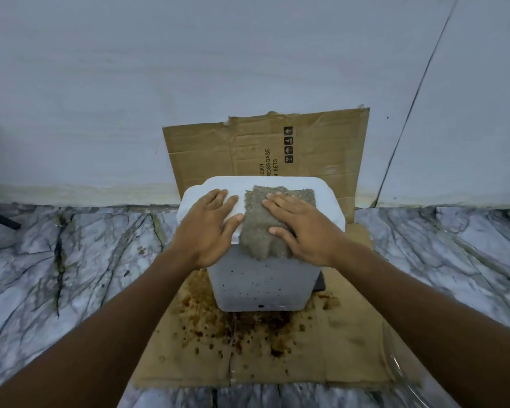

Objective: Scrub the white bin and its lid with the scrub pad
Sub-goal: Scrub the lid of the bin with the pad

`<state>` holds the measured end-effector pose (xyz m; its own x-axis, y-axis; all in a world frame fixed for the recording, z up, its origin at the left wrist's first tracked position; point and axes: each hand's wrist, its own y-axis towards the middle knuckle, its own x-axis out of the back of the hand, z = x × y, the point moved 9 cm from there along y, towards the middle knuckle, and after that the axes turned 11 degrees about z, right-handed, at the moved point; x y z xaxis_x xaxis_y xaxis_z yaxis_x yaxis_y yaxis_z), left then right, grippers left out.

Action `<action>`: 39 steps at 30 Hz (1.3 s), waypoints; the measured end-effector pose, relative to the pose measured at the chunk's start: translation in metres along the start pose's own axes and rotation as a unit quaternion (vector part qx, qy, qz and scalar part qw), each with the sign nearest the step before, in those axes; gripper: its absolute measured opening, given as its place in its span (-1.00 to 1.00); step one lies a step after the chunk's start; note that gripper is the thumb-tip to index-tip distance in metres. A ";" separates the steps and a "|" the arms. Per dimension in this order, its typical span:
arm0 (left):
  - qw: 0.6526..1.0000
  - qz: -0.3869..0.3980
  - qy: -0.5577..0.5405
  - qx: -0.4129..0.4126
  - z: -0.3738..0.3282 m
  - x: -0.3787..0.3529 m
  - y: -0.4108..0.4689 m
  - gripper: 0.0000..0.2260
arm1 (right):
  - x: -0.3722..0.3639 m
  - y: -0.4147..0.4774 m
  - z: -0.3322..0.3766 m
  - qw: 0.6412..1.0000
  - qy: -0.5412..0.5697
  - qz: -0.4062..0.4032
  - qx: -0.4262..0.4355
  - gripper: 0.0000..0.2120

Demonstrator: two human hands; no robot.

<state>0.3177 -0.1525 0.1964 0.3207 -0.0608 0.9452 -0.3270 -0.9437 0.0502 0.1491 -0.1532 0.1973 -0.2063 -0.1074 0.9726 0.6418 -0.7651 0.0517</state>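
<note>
Both hands laid flat on the lid (218, 185) of the white bin (262, 284), upright on stained cardboard (351, 348) over a marble floor (71, 260). Left hand (209, 228) spread straight-fingered on bare lid, gripping nothing; right hand (304, 228) pressing the scrub pad (258, 222) down with straight fingers, near edge of pad drooping over the front rim. Lid-scrubbing step, seemingly. Next: firm strokes across the lid, then down the dark-specked front wall

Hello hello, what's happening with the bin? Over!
Right hand flat on scrub pad, on the lid. Left hand flat on lid. White bin front speckled dark. Nothing blocking.
</note>
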 end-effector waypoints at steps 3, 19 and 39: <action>1.000 -0.008 0.023 -0.001 0.000 0.001 0.002 -0.37 | 0.007 -0.013 -0.026 1.000 0.005 0.026 0.002 -0.45; 0.990 -0.047 0.133 -0.026 -0.011 -0.014 0.004 -0.38 | 0.015 -0.016 -0.054 1.000 -0.002 0.016 -0.008 -0.26; 0.996 -0.078 -0.015 -0.044 -0.015 0.008 0.008 -0.62 | -0.004 -0.006 -0.008 0.989 -0.138 -0.048 0.002 -0.18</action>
<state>0.3044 -0.1554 0.2096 0.3999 0.0741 0.9136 -0.3474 -0.9101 0.2258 0.1397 -0.1533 0.1916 -0.0569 0.1443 0.9879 0.6315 -0.7612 0.1476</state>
